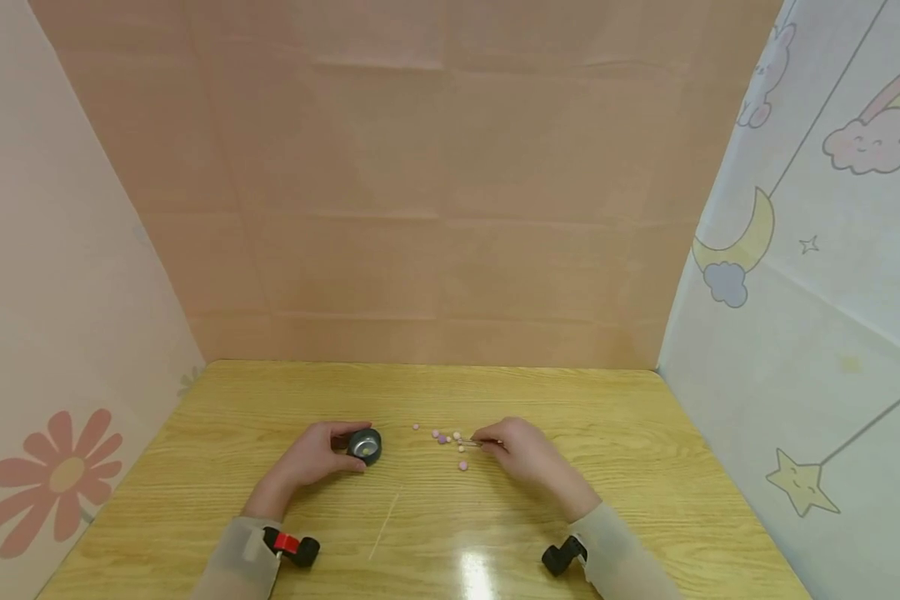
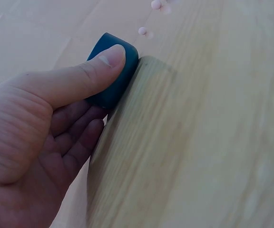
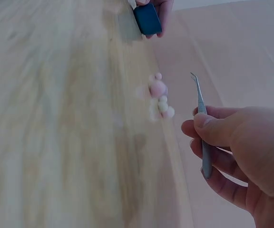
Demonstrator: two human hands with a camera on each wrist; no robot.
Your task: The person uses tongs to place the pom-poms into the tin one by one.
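Observation:
A small dark teal cup [image 1: 364, 447] stands on the wooden table with something small and yellowish inside. My left hand [image 1: 311, 457] grips its side, the thumb lying along the wall of the cup [image 2: 112, 90] in the left wrist view. Metal tweezers [image 3: 201, 102] with a bent tip are pinched between the thumb and fingers of my right hand [image 3: 237, 147]. In the head view the right hand [image 1: 528, 457] is just right of several small pink, purple and cream balls [image 1: 442, 439]. No ball shows between the tweezer tips in the right wrist view.
A pink ball [image 1: 462, 466] lies nearer the front of the table [image 1: 420, 533], and a smaller one [image 1: 416, 427] lies farther back, toward the cup. An orange-pink sheet [image 1: 442, 208] stands behind the table, with patterned sheets at both sides.

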